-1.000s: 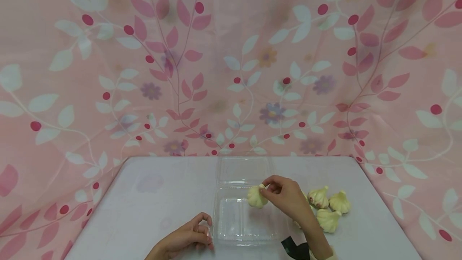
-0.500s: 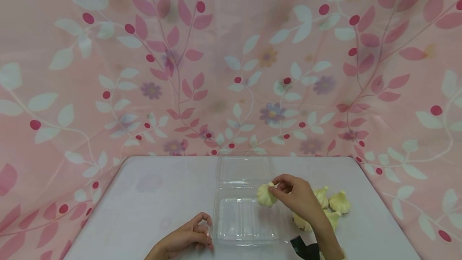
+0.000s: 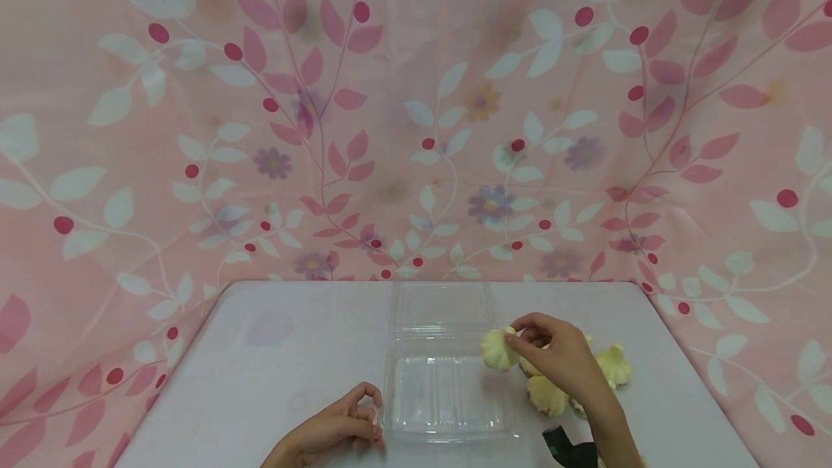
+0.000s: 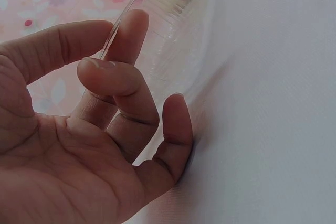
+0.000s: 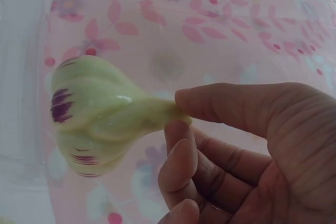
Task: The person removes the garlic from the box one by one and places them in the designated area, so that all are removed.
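My right hand (image 3: 564,358) pinches a pale yellow-green garlic bulb (image 3: 498,349) by its stem between thumb and fingers. Purple streaks mark the bulb's rounded end in the right wrist view. It hangs in the air at the right side of a clear plastic clamshell container (image 3: 448,410), whose lid (image 3: 442,307) lies folded back toward the wall. My left hand (image 3: 334,421) rests at the container's left side. In the left wrist view, its thumb and a finger pinch the thin plastic edge (image 4: 111,40), while the little finger curls close to the table.
Several more garlic bulbs (image 3: 547,396) lie right of the container, partly hidden behind my right hand and forearm. A black device (image 3: 568,448) sits at my right wrist. Behind the white table (image 3: 273,352) hangs a pink leaf-patterned cloth (image 3: 416,128).
My right hand has moved rightward with the garlic bulb, from over the container's middle toward its right side. The left hand and container have stayed put.
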Motion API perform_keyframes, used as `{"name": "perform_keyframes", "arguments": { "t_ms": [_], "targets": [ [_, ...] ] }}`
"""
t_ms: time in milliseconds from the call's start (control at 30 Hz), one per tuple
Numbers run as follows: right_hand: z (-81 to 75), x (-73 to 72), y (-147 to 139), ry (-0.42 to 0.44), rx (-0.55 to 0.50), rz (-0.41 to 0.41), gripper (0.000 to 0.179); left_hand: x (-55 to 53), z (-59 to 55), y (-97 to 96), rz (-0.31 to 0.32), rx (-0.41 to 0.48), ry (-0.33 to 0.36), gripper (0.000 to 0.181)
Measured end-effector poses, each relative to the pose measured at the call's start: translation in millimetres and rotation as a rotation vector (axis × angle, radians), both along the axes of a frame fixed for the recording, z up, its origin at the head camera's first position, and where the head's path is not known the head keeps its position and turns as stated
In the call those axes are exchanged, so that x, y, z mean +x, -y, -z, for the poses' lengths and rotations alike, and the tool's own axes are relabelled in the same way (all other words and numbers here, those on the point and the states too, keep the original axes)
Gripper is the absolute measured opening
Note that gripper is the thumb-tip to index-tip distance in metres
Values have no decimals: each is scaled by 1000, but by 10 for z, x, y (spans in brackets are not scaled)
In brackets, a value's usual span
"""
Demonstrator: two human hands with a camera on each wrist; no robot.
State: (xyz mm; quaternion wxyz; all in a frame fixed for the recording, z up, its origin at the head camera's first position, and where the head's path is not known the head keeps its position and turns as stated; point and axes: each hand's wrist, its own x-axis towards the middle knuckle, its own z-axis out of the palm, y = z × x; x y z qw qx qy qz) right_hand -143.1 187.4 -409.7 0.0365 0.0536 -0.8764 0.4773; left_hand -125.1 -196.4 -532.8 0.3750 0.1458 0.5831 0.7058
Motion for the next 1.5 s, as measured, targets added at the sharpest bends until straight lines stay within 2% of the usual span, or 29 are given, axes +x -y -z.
{"name": "perform_keyframes", "arguments": {
  "t_ms": [333,833,1500],
  "targets": [
    [-7,33,-204,-4,-8,5,24,-2,10,3,3,-2,1,38],
    [-8,98,-478,0,-2,53,28,1,11,3,0,-19,-6,39],
    [-6,170,-860,-1,138,138,37,0,6,3,6,-9,-21,39]
  ]
}}
